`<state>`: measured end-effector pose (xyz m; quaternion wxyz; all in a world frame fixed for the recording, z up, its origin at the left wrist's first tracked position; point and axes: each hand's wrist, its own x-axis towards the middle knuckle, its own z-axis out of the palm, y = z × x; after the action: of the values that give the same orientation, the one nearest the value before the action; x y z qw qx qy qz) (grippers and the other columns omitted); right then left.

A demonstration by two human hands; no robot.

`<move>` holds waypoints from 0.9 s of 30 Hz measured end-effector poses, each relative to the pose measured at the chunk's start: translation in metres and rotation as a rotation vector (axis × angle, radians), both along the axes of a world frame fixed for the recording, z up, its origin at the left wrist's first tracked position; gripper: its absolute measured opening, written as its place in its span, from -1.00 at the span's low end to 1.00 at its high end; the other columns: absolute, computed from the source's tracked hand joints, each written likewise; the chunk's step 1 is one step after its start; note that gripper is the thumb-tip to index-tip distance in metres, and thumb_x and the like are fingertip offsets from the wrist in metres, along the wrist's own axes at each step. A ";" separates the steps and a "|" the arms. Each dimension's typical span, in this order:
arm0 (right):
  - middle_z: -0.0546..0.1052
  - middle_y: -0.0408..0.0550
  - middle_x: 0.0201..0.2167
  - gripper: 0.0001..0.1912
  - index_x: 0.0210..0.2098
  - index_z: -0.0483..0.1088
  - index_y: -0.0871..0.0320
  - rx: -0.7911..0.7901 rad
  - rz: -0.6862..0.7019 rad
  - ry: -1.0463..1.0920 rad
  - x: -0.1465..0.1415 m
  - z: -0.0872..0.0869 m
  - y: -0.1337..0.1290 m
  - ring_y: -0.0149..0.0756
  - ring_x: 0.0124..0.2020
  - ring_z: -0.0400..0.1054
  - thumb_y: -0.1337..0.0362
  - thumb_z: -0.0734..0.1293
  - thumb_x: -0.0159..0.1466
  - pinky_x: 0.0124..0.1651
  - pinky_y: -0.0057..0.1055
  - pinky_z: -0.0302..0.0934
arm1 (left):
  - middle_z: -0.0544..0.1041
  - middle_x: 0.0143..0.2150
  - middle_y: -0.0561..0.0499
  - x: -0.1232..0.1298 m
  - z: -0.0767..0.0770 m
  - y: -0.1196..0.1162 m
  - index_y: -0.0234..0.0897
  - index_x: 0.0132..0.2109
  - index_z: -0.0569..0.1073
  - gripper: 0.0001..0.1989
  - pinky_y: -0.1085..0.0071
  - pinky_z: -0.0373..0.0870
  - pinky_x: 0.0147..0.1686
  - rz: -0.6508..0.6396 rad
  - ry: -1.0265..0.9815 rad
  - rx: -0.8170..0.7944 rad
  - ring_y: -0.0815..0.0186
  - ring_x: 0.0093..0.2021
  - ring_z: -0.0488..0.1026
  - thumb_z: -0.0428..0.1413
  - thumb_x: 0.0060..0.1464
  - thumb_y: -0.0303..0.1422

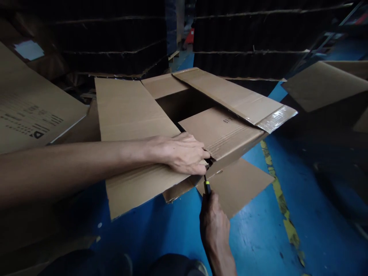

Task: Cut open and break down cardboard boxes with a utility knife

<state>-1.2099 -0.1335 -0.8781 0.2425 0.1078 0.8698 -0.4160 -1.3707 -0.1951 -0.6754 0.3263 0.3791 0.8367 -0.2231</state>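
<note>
A brown cardboard box [156, 89] stands in front of me, its top flaps partly folded out around a dark opening. My left hand [188, 154] reaches across the left flap [126, 111], fingers curled round the flap's edge at the near corner. Below that corner my right hand [215, 220] is closed round a black box cutter [207, 187] with a yellow-green band. The cutter points up at the box's corner edge, close under my left fingers; its tip is hard to make out. Silvery tape covers the end of the far right flap [230, 94].
Another printed cardboard box [25, 111] stands at the left and an open box [324, 86] at the right. Dark stacks [112, 42] rise behind. A worn yellow line [277, 191] crosses the blue floor [253, 241]. My feet show at the bottom.
</note>
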 end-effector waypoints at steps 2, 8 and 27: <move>0.51 0.00 -0.13 -0.62 0.07 0.21 0.11 0.031 0.025 -0.026 -0.003 0.000 -0.003 -0.27 -0.23 0.47 0.11 -0.08 0.50 -0.34 -0.45 -0.32 | 0.51 -0.11 -0.11 0.000 -0.001 -0.001 -0.22 -0.04 0.47 -0.60 0.12 0.27 -0.16 -0.007 0.002 -0.003 0.12 -0.24 0.41 -0.15 0.26 -0.13; 0.49 0.00 -0.06 -0.64 0.07 0.21 0.13 0.044 0.060 -0.033 -0.008 0.003 -0.007 -0.19 -0.15 0.51 0.21 -0.09 0.49 -0.33 -0.42 -0.30 | 0.52 -0.10 -0.12 0.003 -0.002 0.000 -0.22 -0.03 0.48 -0.60 0.11 0.25 -0.19 0.002 0.042 -0.009 0.09 -0.26 0.43 -0.13 0.26 -0.11; 0.49 0.03 -0.09 -0.63 0.04 0.21 0.19 -0.007 0.043 -0.046 -0.002 -0.028 -0.022 -0.20 -0.14 0.49 0.22 -0.11 0.50 -0.31 -0.42 -0.33 | 0.49 -0.26 -0.10 0.010 -0.009 -0.003 -0.24 -0.18 0.43 -0.70 0.22 0.03 -0.37 -0.068 0.130 0.030 0.13 -0.42 0.35 -0.11 0.21 -0.18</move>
<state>-1.2115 -0.1550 -0.9061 0.2716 0.0975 0.8647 -0.4111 -1.3608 -0.1984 -0.6847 0.2578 0.3971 0.8459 -0.2456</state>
